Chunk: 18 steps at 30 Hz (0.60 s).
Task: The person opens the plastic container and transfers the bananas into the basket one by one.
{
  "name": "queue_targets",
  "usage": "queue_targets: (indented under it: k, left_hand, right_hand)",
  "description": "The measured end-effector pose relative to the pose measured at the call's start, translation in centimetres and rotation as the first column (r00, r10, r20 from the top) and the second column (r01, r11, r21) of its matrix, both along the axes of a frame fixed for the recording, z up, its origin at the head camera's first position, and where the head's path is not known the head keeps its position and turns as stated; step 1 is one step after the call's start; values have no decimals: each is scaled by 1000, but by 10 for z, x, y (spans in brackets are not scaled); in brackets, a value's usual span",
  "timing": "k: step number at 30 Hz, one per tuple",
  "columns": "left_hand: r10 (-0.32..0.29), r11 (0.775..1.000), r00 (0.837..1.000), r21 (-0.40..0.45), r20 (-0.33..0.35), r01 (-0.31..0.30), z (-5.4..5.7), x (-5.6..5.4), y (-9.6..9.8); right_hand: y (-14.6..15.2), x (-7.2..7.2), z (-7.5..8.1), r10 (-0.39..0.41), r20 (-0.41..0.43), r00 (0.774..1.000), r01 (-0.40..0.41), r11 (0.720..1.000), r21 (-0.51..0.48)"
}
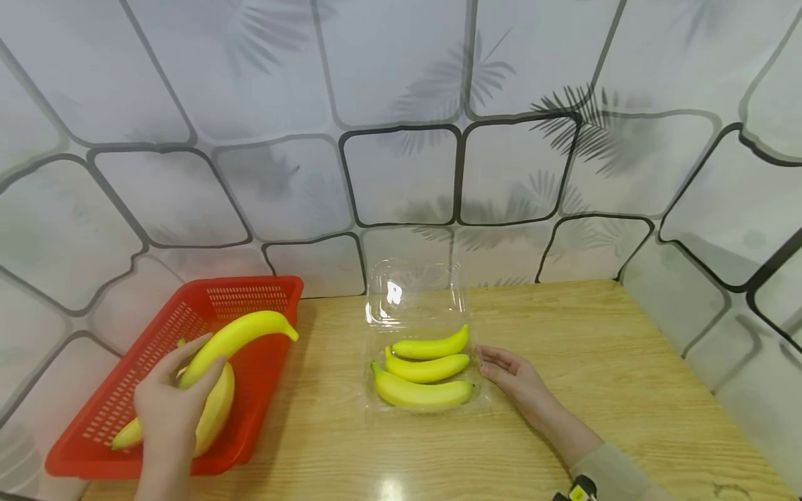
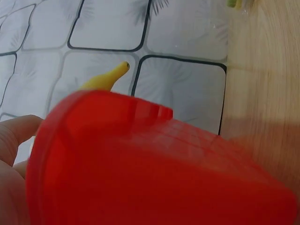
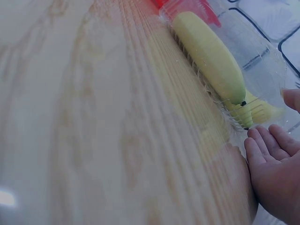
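Note:
My left hand (image 1: 172,400) grips a yellow banana (image 1: 241,334) above the red basket (image 1: 257,431), its stem end pointing right. In the left wrist view the basket wall hides most of that hand, and a banana tip (image 2: 112,78) shows above the rim. Three more bananas (image 1: 422,393) lie side by side in a clear plastic clamshell box (image 1: 370,396) on the table, its lid (image 1: 416,296) raised at the back. At the box's right side is my right hand (image 1: 514,383), fingers (image 3: 268,143) extended at the edge and thumb apart.
Inside the basket, partly behind my left hand, are a plump yellow fruit (image 1: 216,410) and a yellow banana-like fruit (image 1: 128,435). The wood-grain table (image 1: 601,348) meets a patterned wall (image 1: 401,181) at the back; another wall (image 1: 739,278) borders the right.

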<state>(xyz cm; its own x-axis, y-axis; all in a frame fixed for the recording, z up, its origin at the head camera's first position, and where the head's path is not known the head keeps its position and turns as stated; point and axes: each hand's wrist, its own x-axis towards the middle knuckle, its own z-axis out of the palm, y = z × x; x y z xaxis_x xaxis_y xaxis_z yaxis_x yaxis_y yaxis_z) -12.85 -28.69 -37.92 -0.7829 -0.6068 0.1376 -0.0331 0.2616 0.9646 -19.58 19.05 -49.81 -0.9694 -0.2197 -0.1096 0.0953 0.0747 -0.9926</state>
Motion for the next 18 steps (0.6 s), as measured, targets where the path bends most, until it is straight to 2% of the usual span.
queue_targets:
  k: [4,6,9,14,18]
  left_hand:
    - [33,997,999,-67,15,-32,-3,2,-7]
    - [38,997,999,-68,28,-36,-5,3,-11]
    - [36,999,998,-1,49,-36,-8,4,-16]
    - [30,999,994,41,105,-35,-12,8,-25]
    - [50,994,994,91,94,-59,-14,9,-29]
  right_hand:
    - [0,-1,-1,-2,0,1000,2,1000,1]
    - [0,-1,-1,-3,-2,1000,3,1000,-1]
    - [0,-1,-1,-1,-3,1000,1,1000,-7]
    - [1,-1,-1,4,-11,1000,-4,1000,-5]
    - [0,1,-1,1,-18,1000,-1,1000,6]
